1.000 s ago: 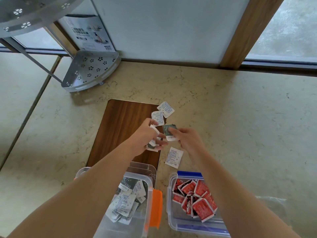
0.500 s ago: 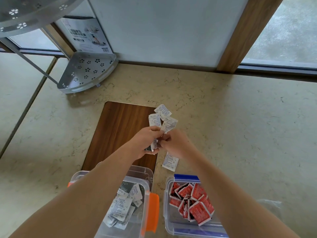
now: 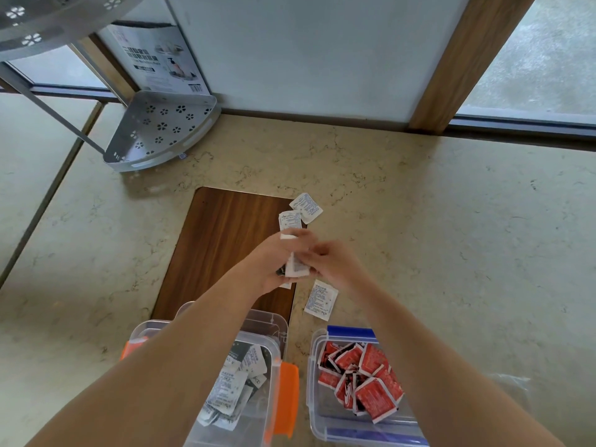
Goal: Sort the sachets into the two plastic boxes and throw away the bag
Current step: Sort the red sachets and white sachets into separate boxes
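Both forearms are extended forward, with the left hand [image 3: 274,264] and right hand [image 3: 333,264] brought together, fingers curled.

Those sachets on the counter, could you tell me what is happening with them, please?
A person is sorting them by kind. The left hand holds a small stack of white sachets, and the right hand meets it there. Three loose white sachets lie on the counter and the wooden board. The orange-latched box holds white sachets, the blue-latched box red ones.
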